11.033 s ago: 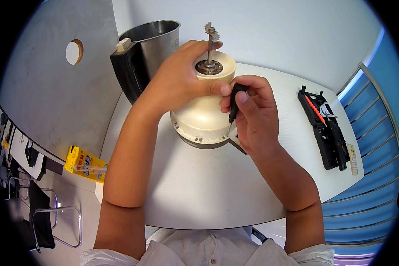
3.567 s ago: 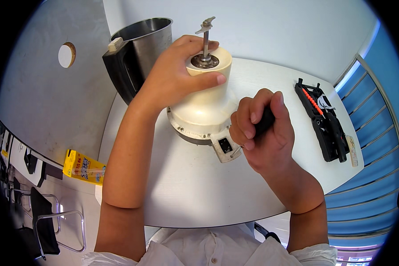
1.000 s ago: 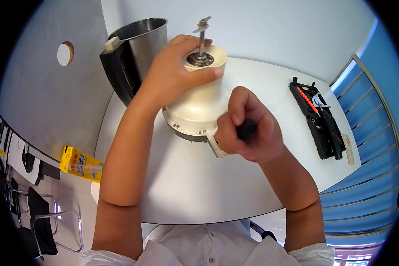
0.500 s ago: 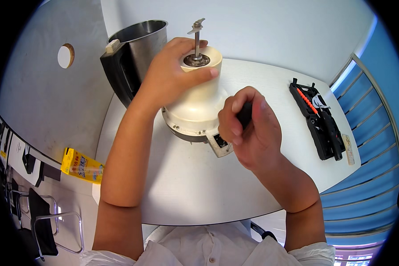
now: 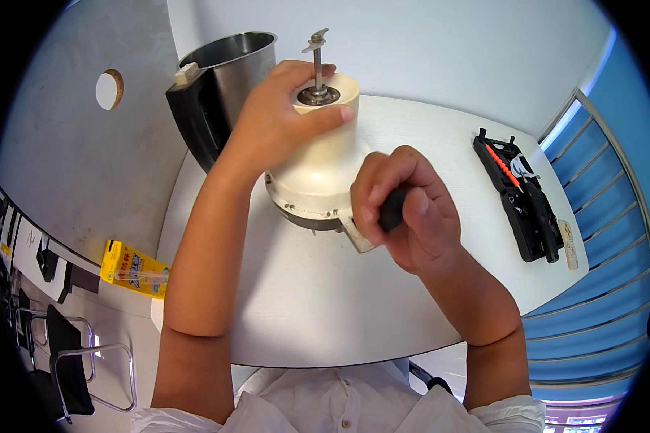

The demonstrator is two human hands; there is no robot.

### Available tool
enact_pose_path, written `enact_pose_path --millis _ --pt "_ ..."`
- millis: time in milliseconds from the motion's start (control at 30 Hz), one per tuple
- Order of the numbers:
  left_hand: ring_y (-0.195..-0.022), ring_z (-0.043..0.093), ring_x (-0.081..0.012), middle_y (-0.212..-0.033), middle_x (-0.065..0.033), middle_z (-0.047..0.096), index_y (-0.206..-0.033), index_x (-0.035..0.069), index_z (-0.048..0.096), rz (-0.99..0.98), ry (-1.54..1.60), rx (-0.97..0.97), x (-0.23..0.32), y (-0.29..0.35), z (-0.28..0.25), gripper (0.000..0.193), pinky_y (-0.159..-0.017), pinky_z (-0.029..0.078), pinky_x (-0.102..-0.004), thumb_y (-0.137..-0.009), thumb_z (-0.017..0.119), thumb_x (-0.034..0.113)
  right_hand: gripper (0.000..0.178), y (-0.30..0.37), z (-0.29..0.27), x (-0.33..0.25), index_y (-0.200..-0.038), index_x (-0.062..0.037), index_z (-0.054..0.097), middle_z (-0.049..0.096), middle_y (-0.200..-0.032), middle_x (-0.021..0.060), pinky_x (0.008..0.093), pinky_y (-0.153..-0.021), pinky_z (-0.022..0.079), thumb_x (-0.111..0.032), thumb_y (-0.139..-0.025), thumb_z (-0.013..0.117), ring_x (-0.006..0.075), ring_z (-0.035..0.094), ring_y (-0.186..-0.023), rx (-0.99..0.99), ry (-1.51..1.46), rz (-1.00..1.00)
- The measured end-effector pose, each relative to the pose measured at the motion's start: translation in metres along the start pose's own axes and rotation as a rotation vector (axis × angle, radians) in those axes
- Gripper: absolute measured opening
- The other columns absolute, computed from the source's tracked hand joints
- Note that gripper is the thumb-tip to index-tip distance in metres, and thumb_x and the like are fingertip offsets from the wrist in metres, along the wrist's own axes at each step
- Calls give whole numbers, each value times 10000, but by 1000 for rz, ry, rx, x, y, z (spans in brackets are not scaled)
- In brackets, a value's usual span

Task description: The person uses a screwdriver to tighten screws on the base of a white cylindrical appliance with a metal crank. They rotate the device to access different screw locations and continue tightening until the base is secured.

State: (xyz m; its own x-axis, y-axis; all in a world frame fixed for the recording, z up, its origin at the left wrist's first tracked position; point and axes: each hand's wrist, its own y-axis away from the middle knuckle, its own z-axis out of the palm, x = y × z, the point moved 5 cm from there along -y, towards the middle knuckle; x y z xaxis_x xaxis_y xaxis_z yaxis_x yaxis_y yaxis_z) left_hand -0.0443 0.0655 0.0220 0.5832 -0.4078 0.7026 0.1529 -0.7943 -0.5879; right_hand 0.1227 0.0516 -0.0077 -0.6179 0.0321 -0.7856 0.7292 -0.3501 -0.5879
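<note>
The cream motor head (image 5: 316,162) of a blender-like machine stands upside down on the white table, its metal shaft and small blade (image 5: 315,45) pointing up. My left hand (image 5: 285,119) is wrapped round its upper part, thumb in front and fingers behind. A rounded black tool handle (image 5: 392,209) sits in my closed right hand (image 5: 415,213); the tool's far end is hidden. This hand is at the right side of the head's wide rim, over the jutting end piece (image 5: 357,237). Whether the tool touches the machine, I cannot tell.
Behind my left arm stands a steel jug (image 5: 242,68) with a black handle. To the right lies an open black tool case (image 5: 513,195) with an orange shaft, near a light strip (image 5: 568,245) at the table edge. A yellow package (image 5: 133,270) is at the left.
My right hand has turned and shifted slightly down, now covering the dark socket on the end piece. The motor head has barely moved; my left hand keeps its hold.
</note>
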Motion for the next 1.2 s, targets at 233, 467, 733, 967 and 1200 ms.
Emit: enact_pose_path --millis 233,467,733,967,1200 --pt "-1052 539 -207 -1112 -93 553 -1143 23 598 82 -115 13 10 4 6 524 -934 400 -307 -710 712 294 418 5 -11 1 -939 -36 537 479 -675 19 203 -514 326 -397 -998 336 68 375 -567 414 83 58" --pt "-1058 536 -210 -1118 -92 554 -1153 29 596 25 -18 -21 4 1 4 539 -942 393 -305 -704 717 300 473 -2 -14 8 -871 -45 487 417 -558 28 224 -450 295 -455 -991 284 85 330 -468 -11 -221 100" --pt "-1039 544 -218 -1111 -101 552 -1143 23 598 67 -44 -11 6 2 4 562 -916 416 -313 -695 721 340 394 -1 -9 8 -891 -57 488 498 -646 44 228 -471 340 -439 -959 423 83 402 -509 6 -280 48" --pt "-1028 553 -209 -1105 -98 556 -1133 17 604 32 -101 47 4 2 1 531 -908 418 -306 -708 713 315 310 2 -10 -9 -964 -49 529 531 -745 26 206 -556 371 -337 -988 416 83 446 -612 384 135 25" --pt "-993 573 -236 -1081 -112 556 -1095 3 618 29 -75 61 -2 -2 2 627 -861 453 -326 -670 737 449 441 0 -21 -3 -879 -39 495 437 -631 20 224 -474 288 -435 -989 333 78 330 -514 217 -115 31"
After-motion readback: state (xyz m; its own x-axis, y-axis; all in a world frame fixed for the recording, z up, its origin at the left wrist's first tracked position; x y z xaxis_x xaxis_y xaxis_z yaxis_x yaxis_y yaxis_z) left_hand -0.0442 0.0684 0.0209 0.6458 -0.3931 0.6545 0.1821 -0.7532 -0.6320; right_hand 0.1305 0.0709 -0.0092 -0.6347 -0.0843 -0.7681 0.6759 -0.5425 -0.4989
